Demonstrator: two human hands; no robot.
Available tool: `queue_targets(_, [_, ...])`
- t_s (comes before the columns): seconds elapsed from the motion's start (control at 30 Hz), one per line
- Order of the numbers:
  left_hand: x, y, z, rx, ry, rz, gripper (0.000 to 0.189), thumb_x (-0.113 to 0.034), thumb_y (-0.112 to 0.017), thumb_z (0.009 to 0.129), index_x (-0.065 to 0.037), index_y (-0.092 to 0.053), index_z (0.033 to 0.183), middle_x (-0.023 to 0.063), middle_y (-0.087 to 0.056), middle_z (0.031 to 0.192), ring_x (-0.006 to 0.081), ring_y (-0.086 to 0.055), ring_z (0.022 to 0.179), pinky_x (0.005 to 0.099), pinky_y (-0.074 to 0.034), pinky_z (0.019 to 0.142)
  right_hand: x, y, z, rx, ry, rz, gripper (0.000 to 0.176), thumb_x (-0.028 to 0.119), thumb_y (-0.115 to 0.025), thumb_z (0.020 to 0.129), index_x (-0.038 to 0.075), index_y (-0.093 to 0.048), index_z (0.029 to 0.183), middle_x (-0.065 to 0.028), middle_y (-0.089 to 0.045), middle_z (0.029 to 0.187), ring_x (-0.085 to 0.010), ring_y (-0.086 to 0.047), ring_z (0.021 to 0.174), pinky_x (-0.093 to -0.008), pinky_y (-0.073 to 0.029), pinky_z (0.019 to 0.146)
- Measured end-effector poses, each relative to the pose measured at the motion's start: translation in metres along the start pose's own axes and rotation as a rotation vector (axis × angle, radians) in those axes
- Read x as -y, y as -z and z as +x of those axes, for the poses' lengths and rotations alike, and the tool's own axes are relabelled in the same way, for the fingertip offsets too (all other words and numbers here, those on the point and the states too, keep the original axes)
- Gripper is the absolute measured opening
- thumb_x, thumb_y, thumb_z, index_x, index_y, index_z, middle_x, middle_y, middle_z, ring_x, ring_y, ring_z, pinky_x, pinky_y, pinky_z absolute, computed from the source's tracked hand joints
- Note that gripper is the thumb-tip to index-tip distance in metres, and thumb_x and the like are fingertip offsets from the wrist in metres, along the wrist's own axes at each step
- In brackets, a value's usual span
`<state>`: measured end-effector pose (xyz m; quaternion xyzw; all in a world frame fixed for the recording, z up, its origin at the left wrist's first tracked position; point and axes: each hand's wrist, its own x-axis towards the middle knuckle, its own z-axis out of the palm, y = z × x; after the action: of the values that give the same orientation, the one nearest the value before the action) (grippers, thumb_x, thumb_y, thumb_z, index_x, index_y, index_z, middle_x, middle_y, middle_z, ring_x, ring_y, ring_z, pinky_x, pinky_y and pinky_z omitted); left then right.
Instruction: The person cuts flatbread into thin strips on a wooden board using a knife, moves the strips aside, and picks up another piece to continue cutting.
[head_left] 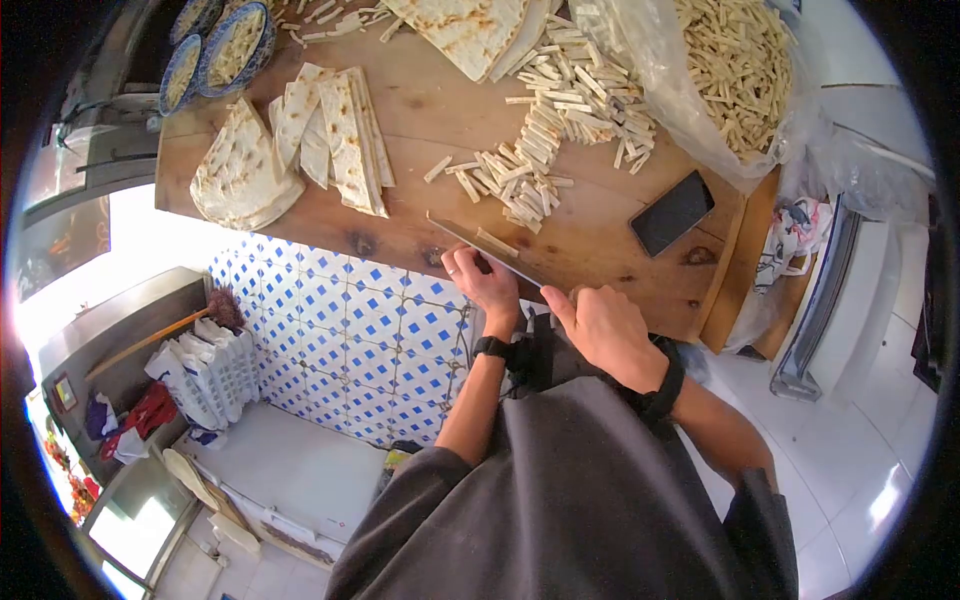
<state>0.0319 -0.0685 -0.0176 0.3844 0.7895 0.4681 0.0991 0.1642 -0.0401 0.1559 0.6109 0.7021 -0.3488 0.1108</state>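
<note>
My right hand (605,328) is wrapped around the handle of a knife (515,270), whose blade points left and away along the front edge of the wooden table. My left hand (488,284), with a ring on one finger, is curled against the near side of the blade. Whatever its fingers pinch is hidden. A small strip of cut flatbread (497,242) lies just beyond the blade. Farther back is a pile of cut flatbread strips (530,165). To the left are folded flatbread wedges (350,145) and a larger folded flatbread (240,175).
A black phone (672,213) lies right of the knife. A plastic bag full of strips (735,75) stands at the back right, near more flatbread sheets (465,30). Patterned bowls (237,48) sit at the far left. The wooden table (400,235) ends just before my body.
</note>
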Motion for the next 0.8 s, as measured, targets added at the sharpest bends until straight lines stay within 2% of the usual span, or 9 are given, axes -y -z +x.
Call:
queue_targets(0.1, [0.001,0.000,-0.001,0.007,0.023,0.023,0.016,-0.008,-0.063,0.081,-0.001,-0.050,0.087,0.0143,-0.044,0.084,0.0327,-0.046,0.077,0.0425,-0.038,0.068,0.003,0.004,0.006,0.035,-0.017,-0.010,0.072,0.055,-0.040,0.096,-0.004,-0.062,0.062,-0.0290,-0.059,0.064,-0.0469,-0.062,0.064,-0.0520,-0.050,0.059])
queue_targets(0.17, [0.002,0.000,-0.002,0.014,-0.018,0.100,0.012,0.004,-0.058,0.080,0.000,-0.047,0.084,0.0163,-0.044,0.085,0.0344,-0.047,0.074,0.0437,-0.039,0.066,0.004,0.005,0.008,0.047,-0.018,-0.015,0.072,0.055,-0.040,0.096,-0.004,-0.062,0.061,-0.0294,-0.059,0.064,-0.0472,-0.062,0.065,-0.0521,-0.050,0.059])
queue_targets(0.23, [-0.005,0.001,-0.001,0.015,-0.005,0.084,0.012,0.004,-0.058,0.080,0.000,-0.047,0.084,0.0161,-0.045,0.085,0.0343,-0.047,0.074,0.0438,-0.039,0.065,0.008,0.004,0.009,0.014,0.000,-0.048,0.075,0.057,-0.037,0.096,-0.002,-0.063,0.059,-0.0269,-0.060,0.060,-0.0432,-0.065,0.062,-0.0489,-0.053,0.055])
queue_targets(0.57, [-0.003,0.005,0.000,0.044,0.000,0.098,0.013,0.006,-0.058,0.078,-0.001,-0.047,0.082,0.0152,-0.044,0.081,0.0333,-0.046,0.069,0.0428,-0.037,0.060,0.018,0.004,0.032,0.135,-0.049,-0.050,0.077,0.059,-0.036,0.096,-0.004,-0.064,0.062,-0.0281,-0.061,0.064,-0.0441,-0.065,0.065,-0.0493,-0.053,0.056])
queue_targets(0.63, [-0.003,0.003,0.000,0.042,-0.004,0.086,0.014,0.007,-0.058,0.077,-0.001,-0.047,0.082,0.0150,-0.043,0.080,0.0332,-0.045,0.068,0.0427,-0.037,0.059,0.017,-0.012,0.035,-0.023,0.056,-0.022,0.071,0.052,-0.043,0.096,-0.002,-0.057,0.052,-0.0269,-0.056,0.055,-0.0440,-0.060,0.055,-0.0494,-0.048,0.049])
queue_targets(0.8, [-0.002,0.005,-0.001,0.022,0.010,0.123,0.016,0.003,-0.060,0.074,-0.002,-0.047,0.081,0.0137,-0.042,0.079,0.0326,-0.044,0.067,0.0423,-0.036,0.058,0.021,-0.035,0.053,-0.030,0.062,-0.006,0.071,0.055,-0.041,0.096,-0.003,-0.059,0.058,-0.0266,-0.057,0.056,-0.0436,-0.061,0.056,-0.0493,-0.049,0.049])
